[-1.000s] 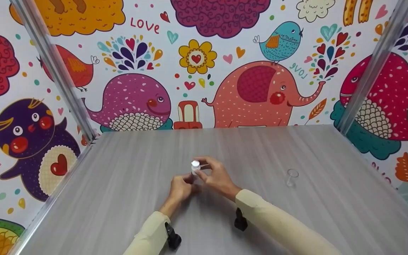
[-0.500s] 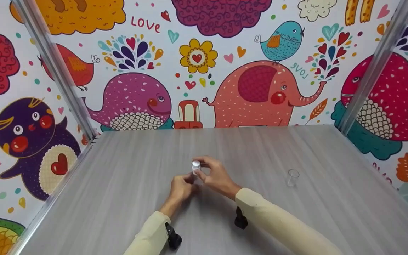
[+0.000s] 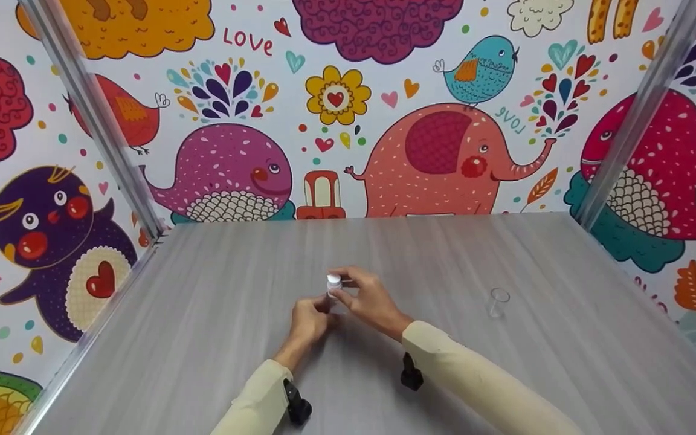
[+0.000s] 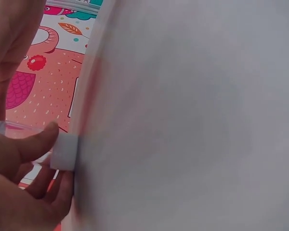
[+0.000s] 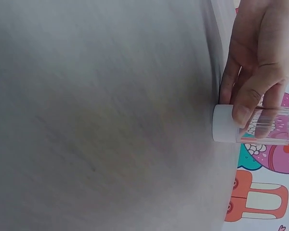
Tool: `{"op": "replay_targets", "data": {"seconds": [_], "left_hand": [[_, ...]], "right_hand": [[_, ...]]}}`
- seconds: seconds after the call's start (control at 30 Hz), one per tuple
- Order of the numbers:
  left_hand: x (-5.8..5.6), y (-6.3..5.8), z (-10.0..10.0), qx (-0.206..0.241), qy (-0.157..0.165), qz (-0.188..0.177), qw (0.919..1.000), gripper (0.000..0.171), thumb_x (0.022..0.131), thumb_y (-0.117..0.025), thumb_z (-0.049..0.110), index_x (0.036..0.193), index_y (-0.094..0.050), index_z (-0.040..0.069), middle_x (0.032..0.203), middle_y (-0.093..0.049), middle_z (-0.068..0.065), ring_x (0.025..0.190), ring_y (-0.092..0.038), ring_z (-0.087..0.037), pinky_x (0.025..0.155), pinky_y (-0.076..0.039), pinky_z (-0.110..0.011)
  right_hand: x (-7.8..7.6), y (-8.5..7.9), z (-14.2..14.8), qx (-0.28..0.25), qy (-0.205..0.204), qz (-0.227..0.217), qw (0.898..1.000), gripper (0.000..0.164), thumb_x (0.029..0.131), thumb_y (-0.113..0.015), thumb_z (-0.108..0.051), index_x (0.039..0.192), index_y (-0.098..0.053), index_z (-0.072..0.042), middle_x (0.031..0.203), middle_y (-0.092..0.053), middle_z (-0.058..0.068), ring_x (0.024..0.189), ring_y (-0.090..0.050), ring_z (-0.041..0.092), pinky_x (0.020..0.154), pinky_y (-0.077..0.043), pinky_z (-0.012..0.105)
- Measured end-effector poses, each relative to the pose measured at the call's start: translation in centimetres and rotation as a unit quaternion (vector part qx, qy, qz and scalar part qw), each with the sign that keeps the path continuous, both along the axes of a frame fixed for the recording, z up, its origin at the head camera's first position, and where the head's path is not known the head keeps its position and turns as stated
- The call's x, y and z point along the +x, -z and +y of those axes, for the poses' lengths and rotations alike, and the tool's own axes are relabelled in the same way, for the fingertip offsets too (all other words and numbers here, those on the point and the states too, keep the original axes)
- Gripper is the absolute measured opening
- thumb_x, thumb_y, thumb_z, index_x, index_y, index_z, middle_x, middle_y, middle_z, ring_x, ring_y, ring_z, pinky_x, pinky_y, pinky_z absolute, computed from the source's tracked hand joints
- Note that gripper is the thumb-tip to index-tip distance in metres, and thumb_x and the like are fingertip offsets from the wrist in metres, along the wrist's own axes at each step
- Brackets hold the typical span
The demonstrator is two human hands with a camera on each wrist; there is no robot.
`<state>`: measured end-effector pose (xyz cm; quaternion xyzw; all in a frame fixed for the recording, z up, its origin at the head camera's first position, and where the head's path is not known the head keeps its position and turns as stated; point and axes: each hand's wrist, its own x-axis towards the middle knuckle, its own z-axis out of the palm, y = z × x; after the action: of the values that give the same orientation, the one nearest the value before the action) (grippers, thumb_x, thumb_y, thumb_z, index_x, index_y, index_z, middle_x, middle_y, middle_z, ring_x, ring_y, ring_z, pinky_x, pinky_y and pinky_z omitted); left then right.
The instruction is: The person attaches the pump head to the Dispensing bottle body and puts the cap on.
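A small clear bottle (image 5: 278, 130) with a white base (image 4: 64, 153) and a white top (image 3: 334, 280) stands upright between my hands, its base right at the tabletop. My left hand (image 3: 308, 321) grips it low down, thumb and fingers around the base. From the right, my right hand (image 3: 373, 300) pinches the bottle just under the top between thumb and fingers. In the left wrist view the right hand (image 4: 8, 48) shows above the bottle, and only a sliver of it enters the right wrist view. The fingers hide much of the bottle's body in the head view.
A small clear cap or cup (image 3: 498, 303) stands on the grey wood-grain table (image 3: 233, 266), right of my hands. Metal posts (image 3: 632, 127) and printed walls (image 3: 336, 36) enclose the table at the back and sides.
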<state>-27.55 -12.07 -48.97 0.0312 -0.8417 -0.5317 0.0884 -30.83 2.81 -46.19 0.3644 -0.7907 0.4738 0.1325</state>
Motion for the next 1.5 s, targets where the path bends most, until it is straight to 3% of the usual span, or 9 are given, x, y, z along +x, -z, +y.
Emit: {"op": "replay_targets", "data": {"seconds": [0.17, 0.53, 0.93, 1.23, 1.5], "left_hand": [[0.0, 0.0, 0.1, 0.009, -0.004, 0.002, 1.0000, 0.032, 0.073, -0.078, -0.004, 0.105, -0.077, -0.001, 0.099, -0.076, -0.018, 0.083, -0.062, -0.017, 0.074, -0.055, -0.032], [-0.1, 0.2, 0.1, 0.002, -0.009, -0.009, 0.9999, 0.038, 0.073, -0.080, -0.002, 0.111, -0.075, -0.001, 0.107, -0.075, -0.021, 0.099, -0.070, -0.028, 0.086, -0.058, -0.043], [-0.2, 0.1, 0.2, -0.011, -0.017, -0.016, 0.9997, 0.034, 0.071, -0.079, -0.002, 0.105, -0.076, -0.003, 0.098, -0.076, -0.020, 0.089, -0.068, -0.025, 0.081, -0.056, -0.042], [-0.3, 0.1, 0.4, 0.008, -0.026, -0.038, 0.9989, 0.039, 0.074, -0.078, -0.002, 0.113, -0.074, -0.002, 0.106, -0.075, -0.021, 0.096, -0.069, -0.028, 0.088, -0.056, -0.043], [-0.1, 0.0, 0.3, 0.021, -0.028, -0.030, 0.9989, 0.041, 0.071, -0.077, -0.004, 0.112, -0.074, -0.002, 0.109, -0.074, -0.022, 0.101, -0.070, -0.031, 0.090, -0.056, -0.045]], "right_hand": [[0.1, 0.1, -0.1, 0.003, 0.010, 0.006, 1.000, 0.033, 0.091, -0.071, -0.008, 0.123, -0.065, 0.000, 0.117, -0.070, 0.013, 0.108, -0.070, 0.022, 0.094, -0.057, 0.039], [0.1, 0.2, 0.0, 0.014, 0.021, 0.012, 1.000, 0.034, 0.090, -0.072, -0.010, 0.122, -0.064, -0.001, 0.115, -0.070, 0.011, 0.107, -0.070, 0.021, 0.093, -0.057, 0.034], [-0.2, -0.4, 0.2, 0.028, 0.015, -0.017, 0.999, 0.034, 0.091, -0.072, -0.014, 0.122, -0.064, -0.005, 0.114, -0.070, 0.009, 0.108, -0.069, 0.019, 0.093, -0.057, 0.033], [-0.2, -0.7, 0.3, 0.036, 0.021, -0.045, 0.998, 0.033, 0.090, -0.073, -0.014, 0.122, -0.065, -0.007, 0.113, -0.070, 0.006, 0.106, -0.069, 0.017, 0.093, -0.057, 0.027], [-0.1, -1.0, 0.6, 0.025, 0.013, -0.079, 0.997, 0.040, 0.089, -0.076, -0.018, 0.125, -0.064, -0.007, 0.121, -0.068, 0.007, 0.114, -0.066, 0.020, 0.102, -0.053, 0.040]]}}
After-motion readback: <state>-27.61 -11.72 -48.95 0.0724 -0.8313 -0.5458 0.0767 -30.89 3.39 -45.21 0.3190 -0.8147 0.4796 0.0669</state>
